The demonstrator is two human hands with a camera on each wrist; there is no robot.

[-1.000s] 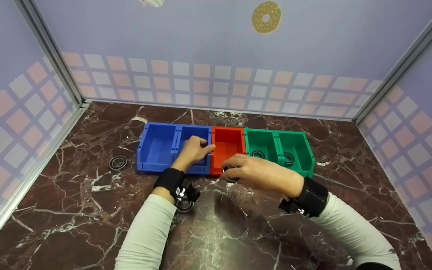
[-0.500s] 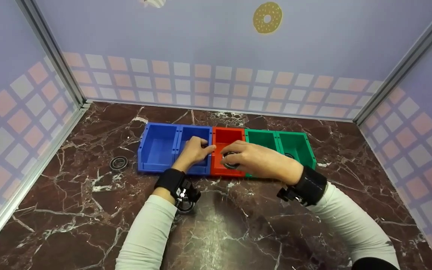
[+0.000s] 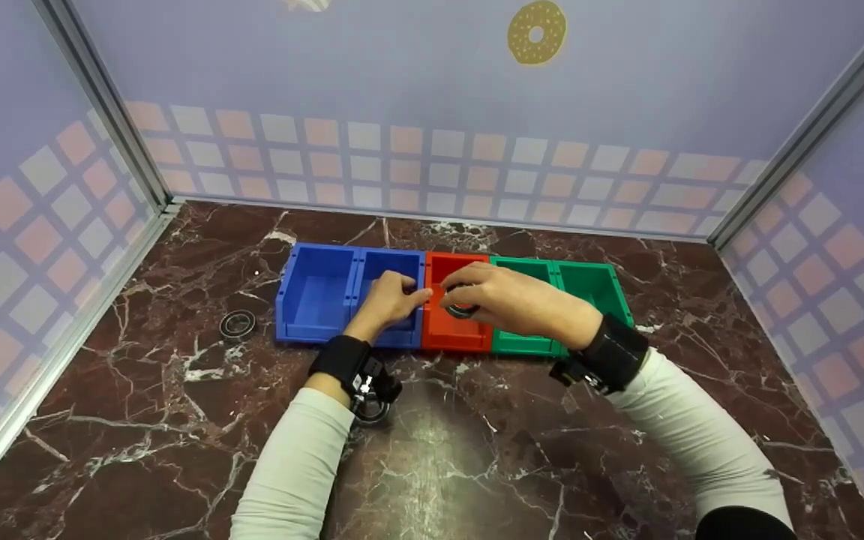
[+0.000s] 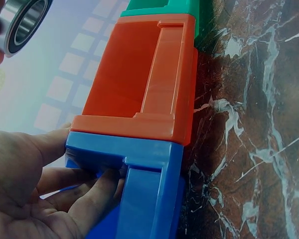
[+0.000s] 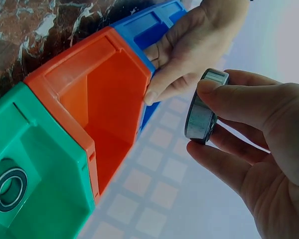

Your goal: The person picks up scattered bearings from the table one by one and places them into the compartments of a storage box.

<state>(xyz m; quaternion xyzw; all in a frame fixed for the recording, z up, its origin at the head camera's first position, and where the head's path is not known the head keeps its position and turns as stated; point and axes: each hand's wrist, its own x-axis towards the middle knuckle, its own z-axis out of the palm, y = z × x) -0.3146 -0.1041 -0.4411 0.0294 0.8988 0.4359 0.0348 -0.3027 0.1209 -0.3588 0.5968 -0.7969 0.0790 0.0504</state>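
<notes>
My right hand (image 3: pixel 518 300) pinches a ball bearing (image 5: pixel 204 112) between thumb and fingers, above the red bin (image 3: pixel 456 343). The bearing is tilted on edge in the right wrist view and apart from the bin. My left hand (image 3: pixel 389 302) grips the side wall of the inner blue bin (image 4: pixel 124 147), where it meets the red bin. Its fingers reach inside the blue bin and its thumb lies over the wall toward the red one. The visible part of the red bin's inside holds nothing. Another bearing (image 5: pixel 23 185) lies in the neighbouring green bin (image 5: pixel 45 149).
Farther left stands an outer blue bin (image 3: pixel 312 332), and an outer green bin (image 3: pixel 593 274) ends the row at right. One bearing (image 3: pixel 225 324) lies on the marbled table left of the row; another (image 3: pixel 372 421) shows beside my left wrist. Patterned panels enclose the table's back and sides.
My right hand has moved forward and up with the bearing, from the red bin's front edge to above the bin. The left hand stays in place.
</notes>
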